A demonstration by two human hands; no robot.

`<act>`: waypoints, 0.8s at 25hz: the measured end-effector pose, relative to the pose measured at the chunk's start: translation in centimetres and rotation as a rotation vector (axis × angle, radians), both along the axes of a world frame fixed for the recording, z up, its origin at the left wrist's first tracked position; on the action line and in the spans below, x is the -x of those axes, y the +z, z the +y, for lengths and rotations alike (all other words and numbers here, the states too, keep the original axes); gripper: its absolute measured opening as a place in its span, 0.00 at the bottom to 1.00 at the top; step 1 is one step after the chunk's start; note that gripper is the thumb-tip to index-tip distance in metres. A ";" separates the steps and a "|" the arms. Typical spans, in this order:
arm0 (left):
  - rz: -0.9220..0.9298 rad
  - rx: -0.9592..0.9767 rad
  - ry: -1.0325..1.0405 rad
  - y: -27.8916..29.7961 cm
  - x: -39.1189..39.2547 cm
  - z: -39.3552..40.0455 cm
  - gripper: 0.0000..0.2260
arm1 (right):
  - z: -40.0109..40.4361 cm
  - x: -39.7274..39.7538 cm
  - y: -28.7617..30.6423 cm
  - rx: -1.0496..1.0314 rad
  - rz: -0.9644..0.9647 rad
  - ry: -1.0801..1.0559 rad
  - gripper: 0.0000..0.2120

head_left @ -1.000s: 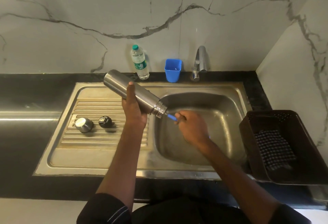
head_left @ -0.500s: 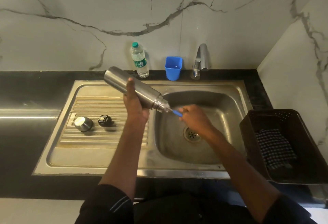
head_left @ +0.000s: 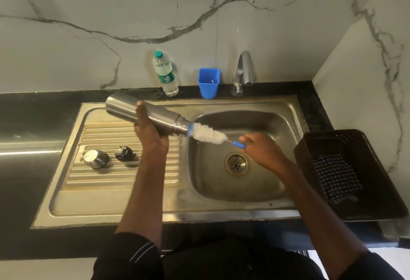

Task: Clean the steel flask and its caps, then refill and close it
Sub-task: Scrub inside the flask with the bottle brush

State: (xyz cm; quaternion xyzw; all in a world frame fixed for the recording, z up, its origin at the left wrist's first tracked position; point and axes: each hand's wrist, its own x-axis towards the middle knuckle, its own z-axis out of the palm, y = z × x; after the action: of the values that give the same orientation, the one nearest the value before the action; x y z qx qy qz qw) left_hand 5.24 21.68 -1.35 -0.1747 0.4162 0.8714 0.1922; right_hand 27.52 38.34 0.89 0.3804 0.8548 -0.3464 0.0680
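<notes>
Now left hand (head_left: pixel 150 133) wraps the flask (head_left: pixel 142 114), held tilted, mouth toward the sink basin (head_left: pixel 261 193); right hand (head_left: pixel 263 150) grips the blue handle of the bottle brush (head_left: pixel 208 135), white bristles just outside the mouth, tip at the rim; steel cap (head_left: pixel 95 158) and black cap (head_left: pixel 123 153) sit apart on the draining board (head_left: pixel 93 191); blue cup (head_left: pixel 208 82) stands beside the tap (head_left: pixel 244 71)

— Where does the view sit?
— On the person's head, looking forward and down, close over the sink (head_left: pixel 288 106).
— What fills it?
— Marble wall (head_left: pixel 88 2) across the top, forearms rising from the bottom edge.
</notes>
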 end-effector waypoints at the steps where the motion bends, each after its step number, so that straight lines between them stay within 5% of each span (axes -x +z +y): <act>1: -0.013 -0.002 0.032 -0.2 0.4 -0.6 0.31 | 0.6 -0.9 0.0 -0.033 -0.025 -0.019 0.13; 8: -0.138 0.041 -0.008 -0.6 -2.8 2.2 0.33 | -2.6 2.6 -0.3 -0.223 0.064 0.122 0.07; 14: -0.136 0.040 0.089 -0.2 -1.0 0.4 0.34 | 0.1 -1.3 -1.0 -0.191 0.123 0.001 0.09; 20: -0.163 0.117 -0.008 0.1 -3.5 2.5 0.32 | -3.2 1.7 -1.6 -0.238 0.215 0.194 0.12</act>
State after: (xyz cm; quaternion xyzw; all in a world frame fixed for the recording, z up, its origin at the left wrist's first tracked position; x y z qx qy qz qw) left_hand 8.74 24.14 -1.22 -0.2543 0.4502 0.8277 0.2181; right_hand 25.85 35.15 -0.68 0.2625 0.9247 -0.2735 -0.0362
